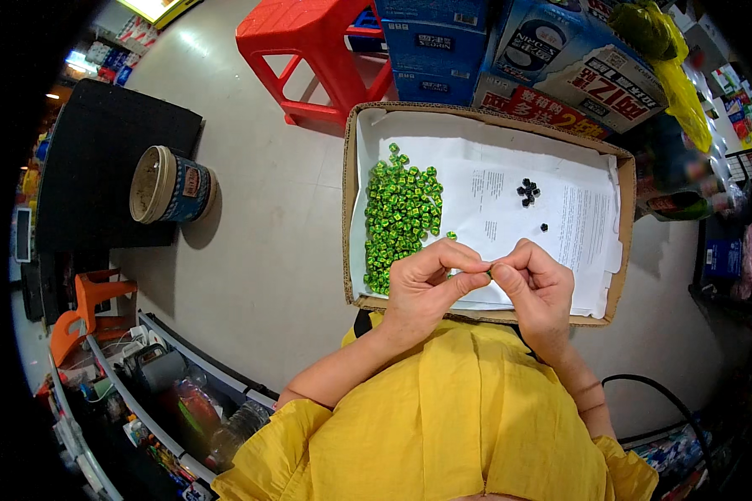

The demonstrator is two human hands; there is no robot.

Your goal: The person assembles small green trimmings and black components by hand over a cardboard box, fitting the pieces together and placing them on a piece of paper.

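Fingertips of my left hand point(422, 288) and my right hand point(539, 292) meet in a pinch over the near edge of a shallow cardboard tray point(625, 217). Between them is a tiny greenish dark piece point(490, 273), mostly covered by the fingers. A heap of small shiny green pieces point(397, 204) fills the tray's left side, to the far left of my left hand. One stray green piece point(451, 235) lies just beyond that hand. Farther right sit a small cluster of black pieces point(528, 193) and a single black piece point(544, 227) on white printed paper point(593, 200).
A red plastic stool point(322, 58) and stacked blue cartons point(434, 50) stand beyond the tray. On the left are a round tub point(174, 185), a black box-like unit point(100, 159) and an orange stool point(100, 296). A yellow plastic bag point(681, 92) hangs at the far right.
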